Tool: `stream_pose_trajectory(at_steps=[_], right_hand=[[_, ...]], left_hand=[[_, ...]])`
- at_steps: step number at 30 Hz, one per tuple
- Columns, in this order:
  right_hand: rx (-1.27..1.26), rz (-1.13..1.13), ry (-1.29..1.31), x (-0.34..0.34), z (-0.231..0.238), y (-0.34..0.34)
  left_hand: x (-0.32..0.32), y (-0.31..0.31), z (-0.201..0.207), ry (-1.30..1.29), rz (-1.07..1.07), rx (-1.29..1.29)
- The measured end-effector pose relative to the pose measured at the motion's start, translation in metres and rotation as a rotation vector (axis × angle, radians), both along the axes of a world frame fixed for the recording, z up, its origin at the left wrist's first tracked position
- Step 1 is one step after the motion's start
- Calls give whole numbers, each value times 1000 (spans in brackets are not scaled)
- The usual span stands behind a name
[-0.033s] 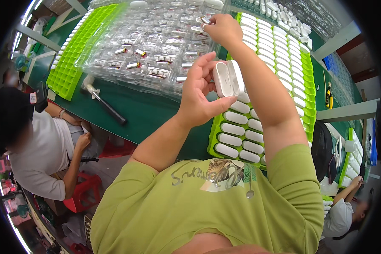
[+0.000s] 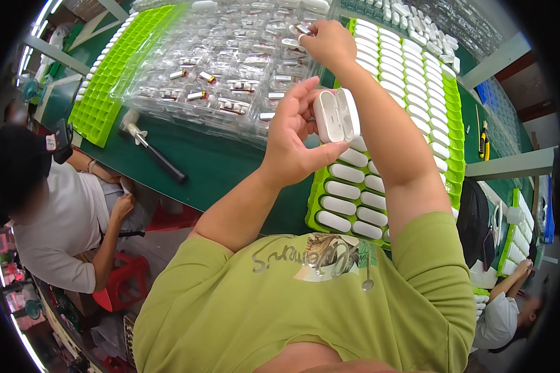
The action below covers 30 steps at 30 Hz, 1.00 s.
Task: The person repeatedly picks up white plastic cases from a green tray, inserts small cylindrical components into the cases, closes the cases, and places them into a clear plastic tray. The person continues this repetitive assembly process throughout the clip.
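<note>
My left hand (image 2: 289, 140) is closed round a small white earphone charging case (image 2: 335, 118), its lid swung up and its hollow inside facing me. Farther off, my right hand (image 2: 330, 45) reaches over the right side of a clear plastic tray (image 2: 134, 81). Thumb and fingers there pinch at a small silver-and-white part (image 2: 302, 29); whether it has left its pocket I cannot tell. Similar little parts with silver cylinders and red bits (image 2: 197, 96) lie in the tray's pockets.
Rows of closed white cases fill a green tray (image 2: 455, 133) under my right arm. A hammer (image 2: 152, 152) lies on the green table left of me, near another green tray (image 2: 96, 118). Yellow-handled pliers (image 2: 483, 140) are at right. A person (image 2: 62, 217) sits at left, another (image 2: 501, 314) at right.
</note>
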State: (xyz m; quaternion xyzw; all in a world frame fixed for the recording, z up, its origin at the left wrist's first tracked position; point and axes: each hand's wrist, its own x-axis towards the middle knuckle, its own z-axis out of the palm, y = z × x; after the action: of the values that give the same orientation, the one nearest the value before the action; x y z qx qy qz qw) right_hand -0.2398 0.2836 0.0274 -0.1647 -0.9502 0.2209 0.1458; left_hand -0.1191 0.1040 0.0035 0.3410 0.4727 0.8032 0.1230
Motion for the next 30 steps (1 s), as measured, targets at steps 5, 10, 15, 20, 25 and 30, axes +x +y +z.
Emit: stream_pose_trajectory(at_steps=[5,10,15,20,25,30], right_hand=[[86,166,447,43,1,-2],[24,350,693,148,20,2],[169,344,714,228,10,3],[173,367,618,272,-10,-11],[-261,306,484,302,-12,-14],[-382,276,441,304,-14,-4]], left_hand=[[-2,-6,8,-251,-121,116],[-7,-15,4,-346,-348,129],[9,-2,-5,-381,-572,101],[22,3,-14,-488,-839,-12],[24,4,-15,-480,-856,-143],[27,6,-15,-509,-919,-197]])
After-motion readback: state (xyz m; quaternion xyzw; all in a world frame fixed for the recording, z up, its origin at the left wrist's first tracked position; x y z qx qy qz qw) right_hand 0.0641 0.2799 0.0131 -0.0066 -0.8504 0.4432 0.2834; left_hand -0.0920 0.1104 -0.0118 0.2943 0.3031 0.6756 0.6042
